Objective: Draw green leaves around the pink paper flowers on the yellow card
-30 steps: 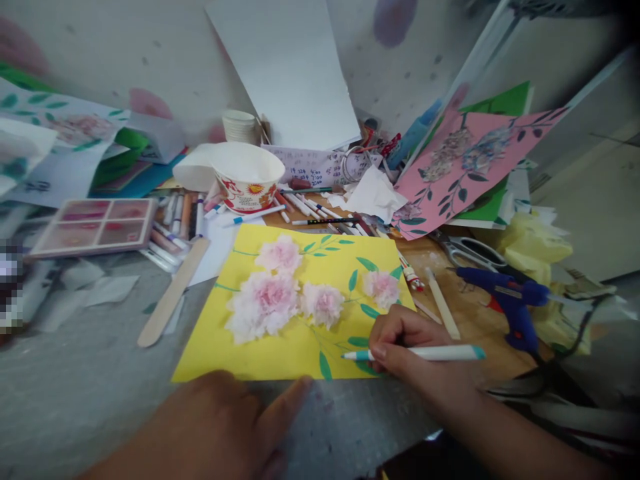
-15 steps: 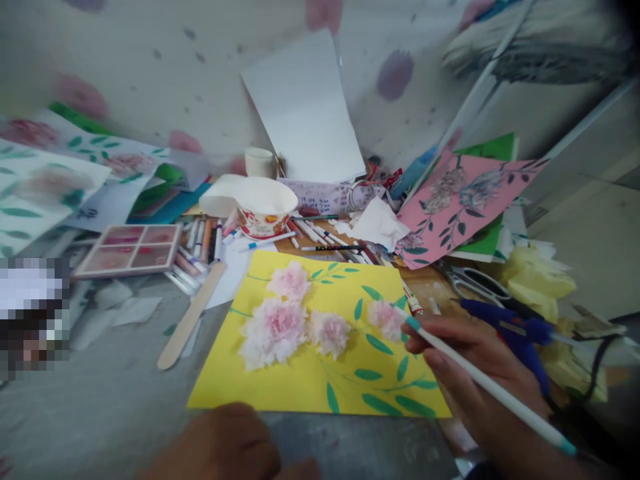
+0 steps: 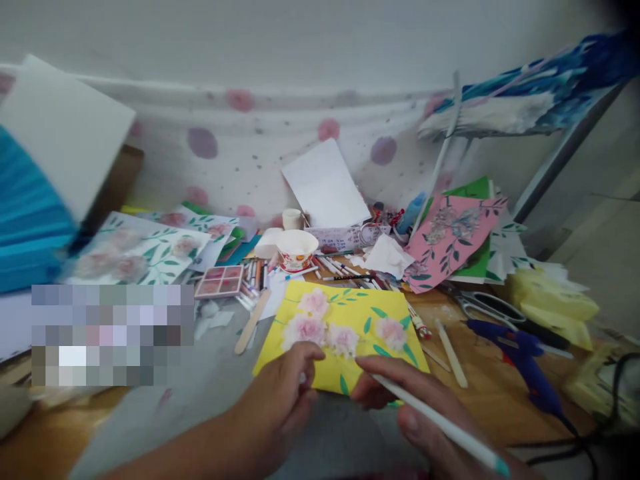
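Note:
My right hand [image 3: 415, 393] grips a slim white marker [image 3: 440, 423] with a teal end; its front end is hidden by my fingers. My left hand [image 3: 285, 393] is closed with curled fingers at the near edge of a yellow sheet [image 3: 345, 312]. A small pale spot shows between those fingers, too blurred to name. Several fluffy pink-and-white paper flowers [image 3: 307, 330] sit on the sheet, with green leaves [image 3: 379, 312] drawn around them. Both hands cover part of the sheet's near side.
A wooden craft stick [image 3: 253, 322], a palette [image 3: 220, 281], loose markers and a paper bowl [image 3: 297, 252] lie behind the sheet. At right are scissors [image 3: 487, 307], a blue glue gun [image 3: 520, 347] with its cord, and a pink flower sheet [image 3: 455, 233]. A blurred-out area is at left.
The view has tilted up and swung left. My left hand has come up over the sheet's near edge. My right hand, with the marker, has moved left and nearer, close to it.

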`<state>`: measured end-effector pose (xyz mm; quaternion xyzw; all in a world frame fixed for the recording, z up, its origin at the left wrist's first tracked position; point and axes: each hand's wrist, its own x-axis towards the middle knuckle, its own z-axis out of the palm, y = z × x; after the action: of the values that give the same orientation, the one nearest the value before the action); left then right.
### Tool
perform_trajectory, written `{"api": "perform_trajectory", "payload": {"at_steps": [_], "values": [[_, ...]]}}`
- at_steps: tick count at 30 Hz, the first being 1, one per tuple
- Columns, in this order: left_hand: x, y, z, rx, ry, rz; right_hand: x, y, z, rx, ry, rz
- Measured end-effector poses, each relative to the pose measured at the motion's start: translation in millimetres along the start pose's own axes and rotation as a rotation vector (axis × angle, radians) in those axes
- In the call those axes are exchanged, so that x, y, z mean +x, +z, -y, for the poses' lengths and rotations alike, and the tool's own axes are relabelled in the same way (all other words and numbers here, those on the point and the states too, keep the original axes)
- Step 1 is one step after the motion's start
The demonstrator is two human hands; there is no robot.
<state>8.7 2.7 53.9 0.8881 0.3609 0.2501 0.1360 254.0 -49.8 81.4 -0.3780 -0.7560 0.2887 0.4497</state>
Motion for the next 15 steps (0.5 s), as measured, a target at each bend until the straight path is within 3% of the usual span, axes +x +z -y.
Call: {"api": "perform_trajectory", "payload": {"at_steps": [2,6,11,13,15], "values": [[-0.6,-0.9,-13.8,-0.095,-0.067,0.028,1.4,-2.5,9.6,0.057,-0.006,-0.002],[-10.8,-2.4,-25.7,-0.157,-0.200,0.107,5.2,-10.6,2.5,0.032,-0.001,-0.172],[-29.4,-28.6,12.1,0.091,-0.514,0.106,2.6,-43.5,-32.7,-0.514,0.078,-0.067],[-32.8,-42.1,30.1,0.192,-0.626,0.103,-4.0,-56.1,-48.5,-0.600,0.165,0.067],[-32.1,-48.1,42.1,0.250,-0.701,0.128,-10.5,-62.7,-62.5,-0.634,0.245,0.114]]}}
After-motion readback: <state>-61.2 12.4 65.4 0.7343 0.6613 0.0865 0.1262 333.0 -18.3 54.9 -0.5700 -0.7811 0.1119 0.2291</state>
